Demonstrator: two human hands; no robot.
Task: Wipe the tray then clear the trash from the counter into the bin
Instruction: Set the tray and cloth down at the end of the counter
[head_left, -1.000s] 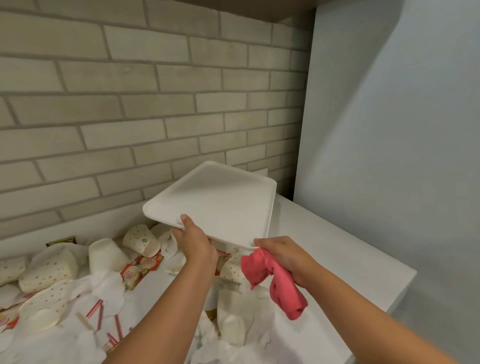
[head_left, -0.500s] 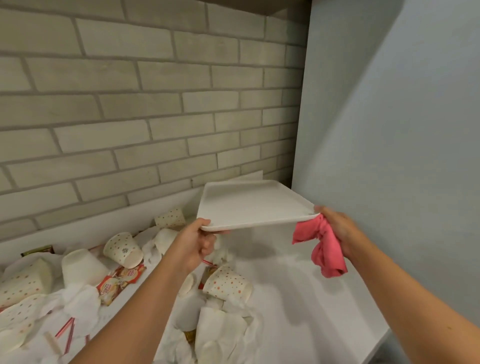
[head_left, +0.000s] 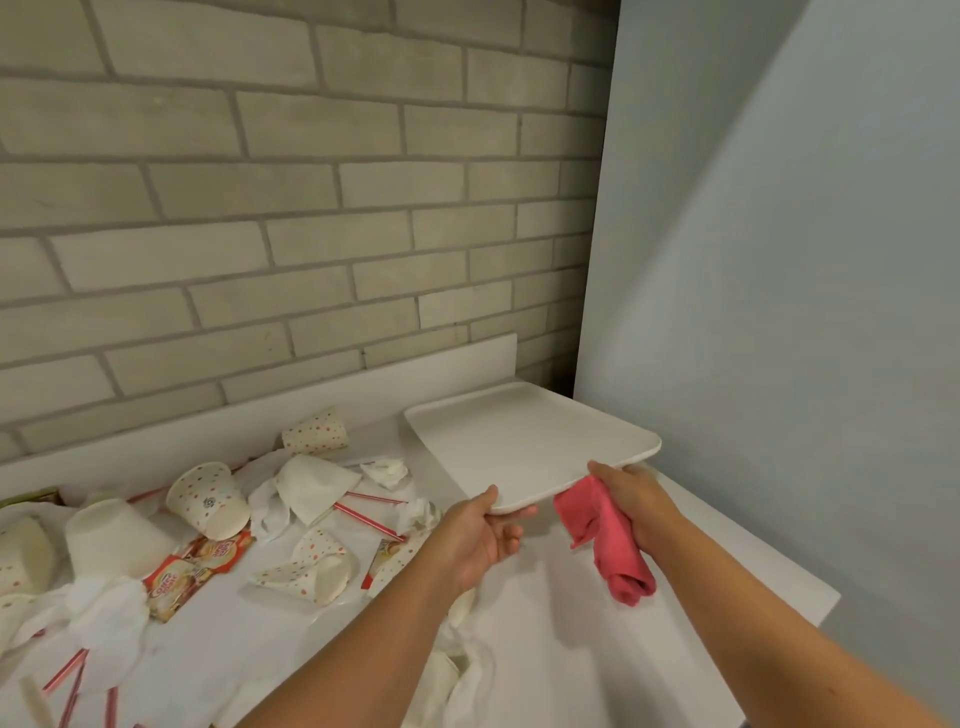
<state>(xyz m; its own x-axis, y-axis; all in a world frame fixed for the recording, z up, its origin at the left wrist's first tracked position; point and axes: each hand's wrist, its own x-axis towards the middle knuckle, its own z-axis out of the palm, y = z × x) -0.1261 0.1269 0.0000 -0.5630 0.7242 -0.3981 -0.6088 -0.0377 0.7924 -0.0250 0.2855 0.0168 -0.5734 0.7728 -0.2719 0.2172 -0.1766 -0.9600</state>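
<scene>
I have the flat white rectangular plastic tray (head_left: 524, 447) gripped at its near edge. My left hand (head_left: 478, 535) clasps the near-left corner, thumb on top, and my right hand (head_left: 631, 499) pinches the edge while clutching the bunched pink cloth (head_left: 613, 540). The tray hangs roughly level over the right end of the white tabletop (head_left: 571, 649), beside the grey wall (head_left: 779, 312). I judge this to be the set-down before wiping. Next it must land flat, freeing my right hand to wipe. Compared with half a second ago, the tray is lower and nearer the back corner.
</scene>
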